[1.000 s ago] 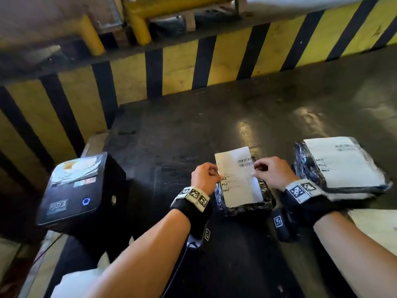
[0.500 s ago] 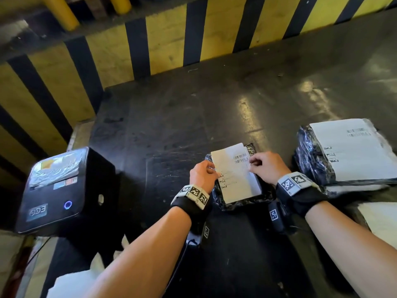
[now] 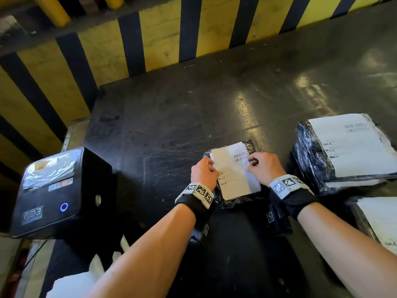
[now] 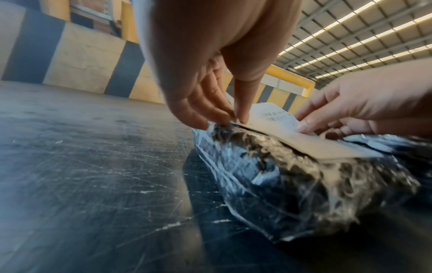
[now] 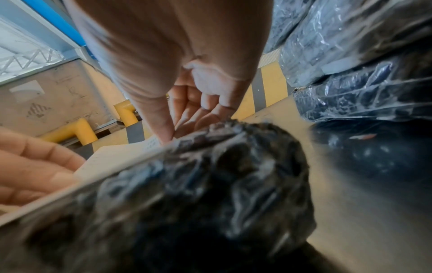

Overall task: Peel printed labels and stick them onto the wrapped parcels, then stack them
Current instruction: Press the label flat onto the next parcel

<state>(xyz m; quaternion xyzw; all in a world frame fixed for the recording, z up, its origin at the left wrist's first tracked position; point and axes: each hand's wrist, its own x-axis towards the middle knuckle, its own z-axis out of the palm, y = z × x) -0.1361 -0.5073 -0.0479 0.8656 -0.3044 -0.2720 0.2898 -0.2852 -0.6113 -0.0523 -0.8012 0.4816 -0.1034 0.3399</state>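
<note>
A small parcel [image 3: 236, 201] wrapped in black film lies on the dark table [image 3: 171, 136] in front of me. A white printed label [image 3: 234, 177] with a barcode lies along its top. My left hand [image 3: 211, 166] pinches the label's left edge, and my right hand [image 3: 251, 164] pinches the right edge near the barcode. In the left wrist view my left hand [image 4: 231, 120] holds the label [image 4: 292, 140] at its far end, slightly lifted off the parcel [image 4: 292, 184]. In the right wrist view my right hand [image 5: 171, 136] has its thumb tip on the label [image 5: 121, 158].
A stack of labelled black parcels [image 3: 343, 151] stands right of my right hand, with another labelled parcel [image 3: 380, 222] nearer me. A black label printer [image 3: 58, 190] sits at the table's left edge. A yellow-and-black striped barrier [image 3: 150, 44] runs behind the table.
Both hands have brought the label lower and flatter onto the small parcel. The head view has tilted downward. The stack and printer have not moved.
</note>
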